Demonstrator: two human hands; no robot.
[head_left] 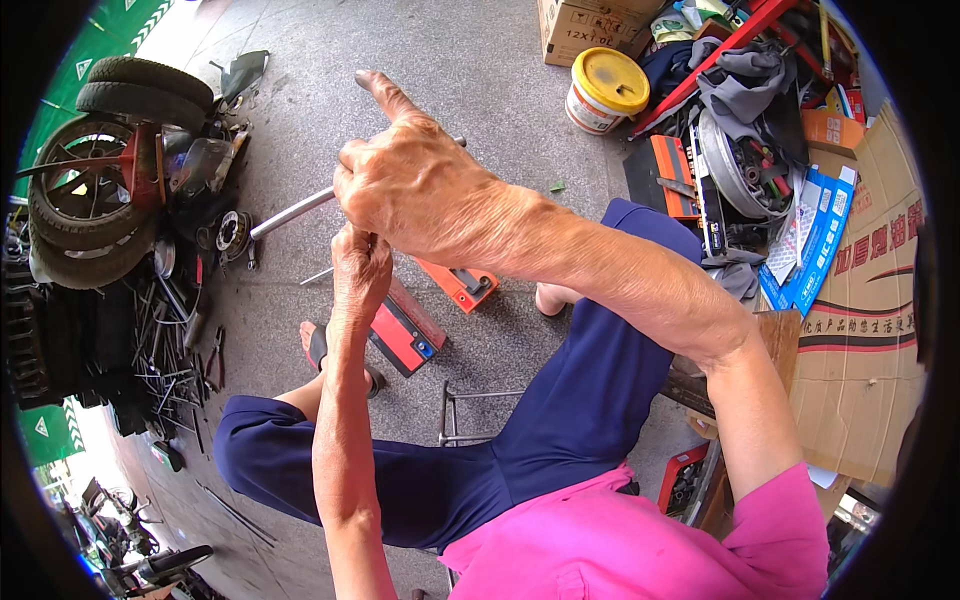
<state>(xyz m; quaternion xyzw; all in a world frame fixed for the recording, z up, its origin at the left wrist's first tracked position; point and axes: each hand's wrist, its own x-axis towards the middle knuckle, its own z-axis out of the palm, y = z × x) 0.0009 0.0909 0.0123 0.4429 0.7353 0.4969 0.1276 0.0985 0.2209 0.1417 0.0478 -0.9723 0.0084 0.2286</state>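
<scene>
My right hand [415,175] is wrapped round a grey metal bar [295,212], with the index finger stretched out past it. The bar slants down to the left, and its far end overlaps a round metal hub part [234,236] in the view; whether they touch I cannot tell. Just below, my left hand [360,268] is closed, its thumb and fingers pressed together against the underside of my right hand. A thin metal rod [317,277] sticks out to its left; the gripped part is hidden. Beneath the hands, a red-and-black battery-like box [405,330] and an orange one [462,286] stand on the floor.
Wheels with tyres [85,190] and scattered tools [180,340] lie at left. A yellow-lidded bucket [608,85], a cardboard box [590,30] and a cluttered heap [740,120] stand at right. A metal-framed stool [450,410] is between my legs.
</scene>
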